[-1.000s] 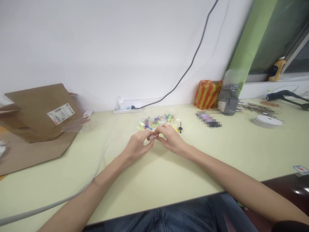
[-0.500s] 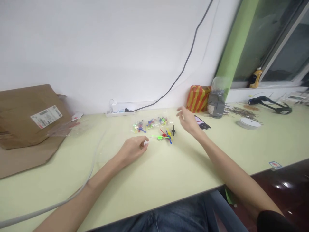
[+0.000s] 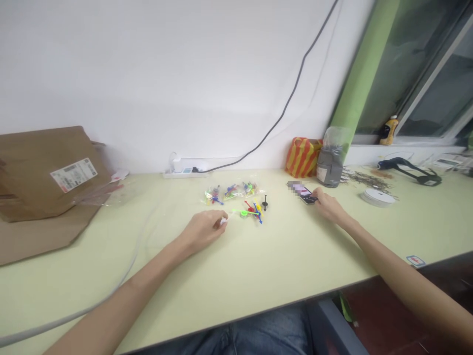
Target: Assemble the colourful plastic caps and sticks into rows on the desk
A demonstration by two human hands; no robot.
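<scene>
The left hand (image 3: 202, 230) pinched a small white piece (image 3: 223, 221) in its fingers (image 3: 218, 219), just beside the loose plastic parts (image 3: 251, 212); the right hand's (image 3: 330, 206) fingers (image 3: 318, 196) met the phone (image 3: 302, 193) at its edge, grip unclear, with open desk (image 3: 281, 266) toward the near edge.

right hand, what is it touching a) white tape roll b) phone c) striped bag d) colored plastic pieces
B: the right hand has its fingertips at the edge of the phone lying on the table.
</scene>
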